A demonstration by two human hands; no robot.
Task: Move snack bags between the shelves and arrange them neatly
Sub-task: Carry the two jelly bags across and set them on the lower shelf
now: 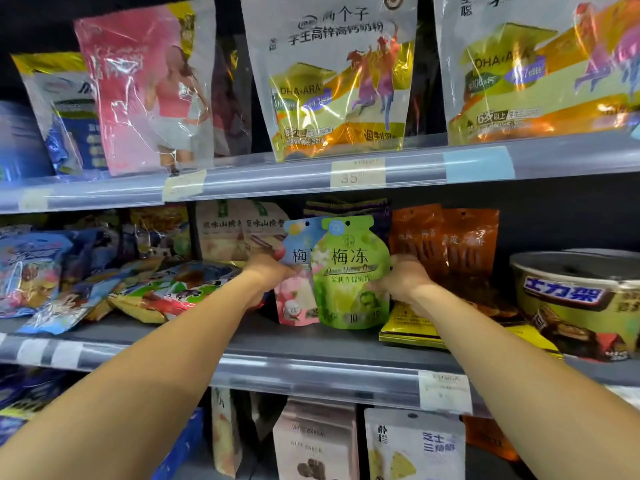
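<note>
Two arms reach to the middle shelf [311,344]. Left hand [268,271] pinches the pink pouch [296,299]; right hand [403,278] grips the green pouch [349,271], upright, overlapping the pink one's front.

I am watching two slim arms through the head camera. The left forearm [156,358] and right forearm [502,358] are showing bare along their whole visible length, wrists included. The left hand [273,271] and right hand [405,278] are showing bare too.
</note>
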